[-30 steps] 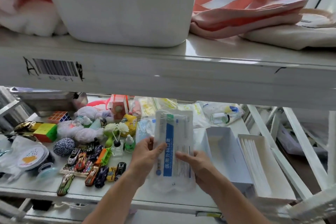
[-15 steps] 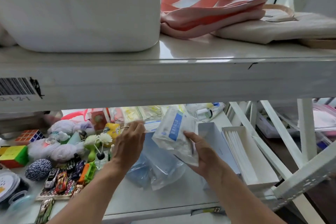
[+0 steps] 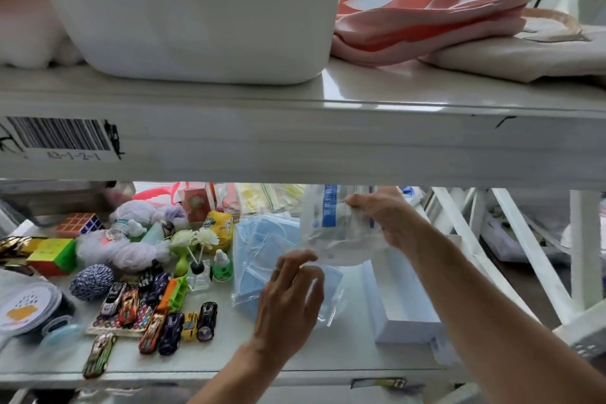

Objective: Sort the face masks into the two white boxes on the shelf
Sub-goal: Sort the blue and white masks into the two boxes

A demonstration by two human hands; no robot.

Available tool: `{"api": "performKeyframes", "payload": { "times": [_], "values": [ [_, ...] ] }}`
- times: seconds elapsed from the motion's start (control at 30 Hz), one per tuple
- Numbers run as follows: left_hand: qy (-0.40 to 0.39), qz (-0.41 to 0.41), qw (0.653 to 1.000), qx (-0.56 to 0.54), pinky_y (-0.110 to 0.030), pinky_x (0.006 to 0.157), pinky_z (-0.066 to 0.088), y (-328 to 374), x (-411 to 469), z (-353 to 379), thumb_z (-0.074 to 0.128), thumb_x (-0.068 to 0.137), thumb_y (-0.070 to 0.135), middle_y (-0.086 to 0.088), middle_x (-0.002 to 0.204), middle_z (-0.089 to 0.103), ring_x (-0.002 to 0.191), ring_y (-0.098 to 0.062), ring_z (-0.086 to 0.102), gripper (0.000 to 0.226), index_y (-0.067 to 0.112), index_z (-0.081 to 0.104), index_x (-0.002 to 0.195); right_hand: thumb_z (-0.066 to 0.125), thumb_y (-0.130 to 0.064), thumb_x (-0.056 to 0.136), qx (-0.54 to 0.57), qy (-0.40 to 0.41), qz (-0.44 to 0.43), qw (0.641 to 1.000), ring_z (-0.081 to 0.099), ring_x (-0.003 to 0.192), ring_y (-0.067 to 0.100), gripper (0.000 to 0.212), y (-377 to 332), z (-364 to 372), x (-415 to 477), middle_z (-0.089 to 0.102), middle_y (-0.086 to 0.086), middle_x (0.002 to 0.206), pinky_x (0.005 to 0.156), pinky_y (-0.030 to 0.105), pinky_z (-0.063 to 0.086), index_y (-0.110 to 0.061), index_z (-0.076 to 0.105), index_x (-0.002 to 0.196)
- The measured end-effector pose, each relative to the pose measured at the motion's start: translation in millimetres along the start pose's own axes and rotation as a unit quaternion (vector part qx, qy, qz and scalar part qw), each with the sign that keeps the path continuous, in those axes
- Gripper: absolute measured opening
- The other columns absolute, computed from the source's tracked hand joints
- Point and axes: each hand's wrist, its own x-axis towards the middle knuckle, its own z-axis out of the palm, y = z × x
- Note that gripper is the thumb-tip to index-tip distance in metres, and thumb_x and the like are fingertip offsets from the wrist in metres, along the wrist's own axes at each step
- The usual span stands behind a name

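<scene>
Fingers (image 3: 359,201) of the right hand (image 3: 393,223) pinch the top of a clear mask packet (image 3: 339,229) with a blue printed stripe, holding it up just under the edge of the upper shelf (image 3: 328,147). The packet hangs crumpled above the near end of an open white box (image 3: 405,308) on the lower shelf (image 3: 295,354). The left hand (image 3: 288,298) hovers with its fingers loosely bent and gripping nothing, just over a clear bag of blue masks (image 3: 262,249) that lies flat on the lower shelf beside the box. I cannot tell whether its fingertips touch the plastic. To the left sit toy cars (image 3: 157,315), puzzle cubes (image 3: 52,256) and a speckled ball of yarn (image 3: 91,282). On the upper shelf stand a white basket (image 3: 196,26) and folded pink cloth (image 3: 426,23).
</scene>
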Motion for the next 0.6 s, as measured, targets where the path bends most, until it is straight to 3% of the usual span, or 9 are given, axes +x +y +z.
{"api": "performKeyframes", "payload": {
  "times": [0.07, 0.13, 0.2, 0.27, 0.33, 0.47, 0.6],
  "values": [
    [-0.067, -0.032, 0.997, 0.029, -0.034, 0.085, 0.053, -10.6, -13.4, 7.7, 0.075, 0.080, 0.014, -0.003, 0.118, 0.061, 0.112, -0.022, 0.058, 0.019, 0.017, 0.065, 0.096, 0.076, -0.032, 0.077, -0.145, 0.037, -0.019, 0.989, 0.064, 0.070, 0.024, 0.028, -10.0, -12.6, -3.7, 0.070, 0.012, 0.082, 0.062, 0.036, 0.054, -0.005, 0.073, 0.086],
    [-0.184, -0.051, 0.977, 0.093, -0.039, 0.103, 0.044, -21.9, -27.3, 19.1, 0.074, 0.074, 0.031, 0.000, 0.133, 0.054, 0.127, -0.024, 0.052, 0.040, 0.026, 0.061, 0.112, 0.066, -0.032, 0.083, -0.280, 0.036, -0.061, 0.957, 0.062, 0.078, 0.026, 0.022, -15.0, -18.7, -14.5, 0.063, 0.009, 0.080, 0.061, 0.028, 0.048, -0.010, 0.066, 0.079],
    [-0.288, -0.061, 0.943, 0.153, -0.045, 0.116, 0.023, -32.0, -38.9, 27.1, 0.069, 0.069, 0.048, -0.001, 0.146, 0.045, 0.139, -0.028, 0.041, 0.063, 0.033, 0.053, 0.128, 0.061, -0.022, 0.085, -0.394, 0.038, -0.117, 0.911, 0.061, 0.088, 0.030, 0.014, -14.5, -17.5, -24.9, 0.059, 0.010, 0.084, 0.071, 0.033, 0.050, -0.008, 0.063, 0.086],
    [-0.341, -0.067, 0.920, 0.183, -0.049, 0.116, 0.015, -39.6, -46.1, 28.5, 0.071, 0.062, 0.054, -0.003, 0.148, 0.045, 0.141, -0.030, 0.039, 0.076, 0.035, 0.050, 0.133, 0.058, -0.014, 0.084, -0.476, 0.033, -0.140, 0.868, 0.061, 0.101, 0.034, 0.023, -6.4, -9.9, -31.7, 0.062, 0.018, 0.103, 0.080, 0.034, 0.049, -0.003, 0.059, 0.104],
    [-0.349, -0.065, 0.913, 0.200, -0.050, 0.115, 0.016, -45.4, -50.5, 26.3, 0.074, 0.059, 0.054, -0.003, 0.145, 0.048, 0.138, -0.031, 0.042, 0.079, 0.035, 0.051, 0.132, 0.057, -0.009, 0.085, -0.512, 0.022, -0.124, 0.850, 0.060, 0.110, 0.036, 0.031, 8.6, 0.3, -31.9, 0.062, 0.019, 0.117, 0.083, 0.034, 0.048, -0.002, 0.054, 0.115],
    [-0.324, -0.051, 0.921, 0.210, -0.051, 0.115, 0.019, -53.3, -51.0, 24.1, 0.073, 0.067, 0.048, -0.003, 0.142, 0.051, 0.137, -0.030, 0.045, 0.066, 0.033, 0.053, 0.128, 0.058, -0.006, 0.085, -0.539, 0.030, -0.075, 0.838, 0.059, 0.116, 0.037, 0.044, 40.3, 18.3, -27.8, 0.060, 0.018, 0.123, 0.089, 0.039, 0.049, 0.000, 0.043, 0.126],
    [-0.322, -0.057, 0.924, 0.198, -0.051, 0.115, 0.018, -54.8, -52.5, 19.4, 0.066, 0.068, 0.052, -0.002, 0.143, 0.049, 0.139, -0.029, 0.042, 0.066, 0.033, 0.053, 0.129, 0.069, -0.013, 0.083, -0.562, 0.036, -0.047, 0.825, 0.054, 0.122, 0.035, 0.084, 67.9, 31.4, -18.7, 0.046, 0.018, 0.136, 0.093, 0.038, 0.048, -0.001, 0.017, 0.148]
  ]
}}
